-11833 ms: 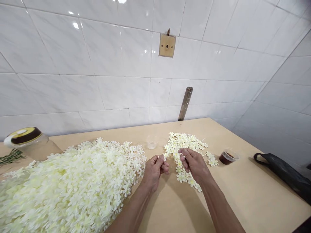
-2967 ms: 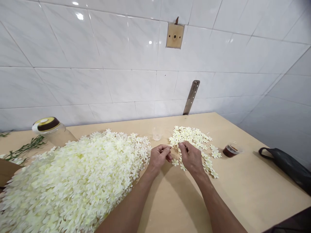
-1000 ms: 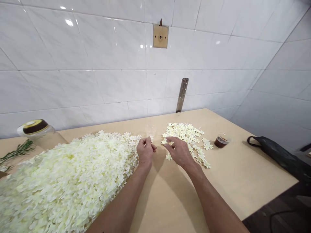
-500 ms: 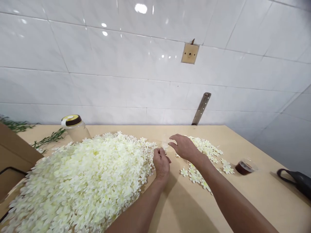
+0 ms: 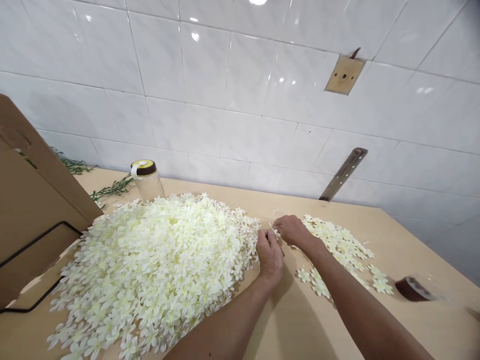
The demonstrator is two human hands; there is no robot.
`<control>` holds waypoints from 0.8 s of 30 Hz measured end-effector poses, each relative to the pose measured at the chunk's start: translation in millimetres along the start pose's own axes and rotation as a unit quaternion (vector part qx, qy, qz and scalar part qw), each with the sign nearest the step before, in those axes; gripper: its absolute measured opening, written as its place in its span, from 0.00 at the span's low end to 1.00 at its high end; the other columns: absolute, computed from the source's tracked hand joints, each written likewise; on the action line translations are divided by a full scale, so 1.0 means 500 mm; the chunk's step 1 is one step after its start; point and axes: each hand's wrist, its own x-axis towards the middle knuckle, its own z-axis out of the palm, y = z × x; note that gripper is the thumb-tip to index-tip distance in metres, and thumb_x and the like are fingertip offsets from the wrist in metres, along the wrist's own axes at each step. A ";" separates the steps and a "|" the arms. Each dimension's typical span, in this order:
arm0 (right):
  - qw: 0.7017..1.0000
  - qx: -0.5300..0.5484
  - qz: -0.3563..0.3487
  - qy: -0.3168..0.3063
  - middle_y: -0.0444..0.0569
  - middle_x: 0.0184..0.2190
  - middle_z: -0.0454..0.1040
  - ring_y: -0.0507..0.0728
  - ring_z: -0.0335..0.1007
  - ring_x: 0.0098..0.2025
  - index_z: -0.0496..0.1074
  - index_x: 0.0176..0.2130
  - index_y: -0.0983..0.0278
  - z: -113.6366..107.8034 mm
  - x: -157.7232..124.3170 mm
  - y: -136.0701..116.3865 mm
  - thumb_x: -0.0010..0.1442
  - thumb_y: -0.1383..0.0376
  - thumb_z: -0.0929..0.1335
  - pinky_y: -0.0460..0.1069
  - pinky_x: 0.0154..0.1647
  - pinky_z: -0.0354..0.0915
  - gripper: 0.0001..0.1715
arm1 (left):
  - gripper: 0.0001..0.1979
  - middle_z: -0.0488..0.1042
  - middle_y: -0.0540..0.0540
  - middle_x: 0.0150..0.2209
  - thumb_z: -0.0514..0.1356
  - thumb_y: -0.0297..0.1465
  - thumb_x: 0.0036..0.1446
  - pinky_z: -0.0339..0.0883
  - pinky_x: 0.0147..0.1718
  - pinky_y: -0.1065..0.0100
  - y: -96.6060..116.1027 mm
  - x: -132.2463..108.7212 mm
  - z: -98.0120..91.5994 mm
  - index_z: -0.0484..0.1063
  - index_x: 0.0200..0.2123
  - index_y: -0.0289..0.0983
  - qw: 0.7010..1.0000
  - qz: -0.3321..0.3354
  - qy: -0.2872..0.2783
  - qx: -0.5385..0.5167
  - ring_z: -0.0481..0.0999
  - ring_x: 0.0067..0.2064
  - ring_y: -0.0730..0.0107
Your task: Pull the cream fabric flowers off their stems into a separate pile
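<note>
The left hand [image 5: 270, 256], fingers curled in, pinches a white artificial flower [image 5: 277, 233]; the right hand [image 5: 291, 230] bends close, its hold unclear, near a flower heap [image 5: 165, 255].

The cardboard box [image 5: 35, 215] is cut off at nine o'clock, the cup [image 5: 413, 289] blurred at four, a flower [image 5: 276, 233] partly hidden by the left hand [image 5: 270, 256] at five.
</note>
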 end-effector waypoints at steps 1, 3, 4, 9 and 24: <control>1.000 -0.003 0.000 -0.015 0.47 0.20 0.76 0.55 0.73 0.24 0.78 0.24 0.61 0.003 0.001 0.000 0.54 0.66 0.69 0.46 0.27 0.61 0.10 | 0.11 0.65 0.53 0.25 0.51 0.40 0.64 0.57 0.25 0.69 0.000 0.000 0.000 0.61 0.31 0.42 1.000 0.000 0.017 0.002 0.63 0.23 0.71; 0.999 -0.008 0.000 -0.041 0.48 0.18 0.75 0.54 0.72 0.23 0.78 0.24 0.61 0.004 0.002 -0.002 0.54 0.67 0.68 0.45 0.27 0.60 0.11 | 0.11 0.65 0.53 0.24 0.52 0.39 0.63 0.58 0.26 0.69 -0.001 0.001 0.000 0.61 0.30 0.42 0.999 0.001 0.046 0.007 0.64 0.23 0.71; 0.999 -0.010 0.000 -0.050 0.48 0.18 0.75 0.54 0.72 0.22 0.78 0.23 0.62 0.004 0.003 -0.003 0.54 0.68 0.67 0.45 0.26 0.60 0.11 | 0.11 0.65 0.53 0.24 0.53 0.39 0.63 0.58 0.26 0.70 0.000 0.001 0.000 0.61 0.30 0.42 0.999 0.002 0.052 0.007 0.64 0.23 0.71; 0.997 -0.010 -0.001 -0.077 0.47 0.16 0.73 0.52 0.69 0.18 0.74 0.18 0.64 -0.010 0.006 -0.011 0.49 0.72 0.67 0.44 0.22 0.58 0.12 | 0.11 0.63 0.54 0.22 0.54 0.39 0.62 0.58 0.25 0.70 0.005 0.000 -0.001 0.61 0.29 0.42 0.998 -0.003 0.065 0.018 0.65 0.23 0.71; 0.979 0.117 0.031 0.166 0.52 0.34 0.81 0.58 0.76 0.31 0.77 0.36 0.63 -0.069 -0.031 -0.006 0.59 0.59 0.67 0.51 0.36 0.69 0.13 | 0.13 0.61 0.56 0.22 0.49 0.39 0.65 0.60 0.23 0.71 0.010 -0.007 0.004 0.58 0.28 0.41 0.997 0.030 0.063 0.044 0.65 0.18 0.75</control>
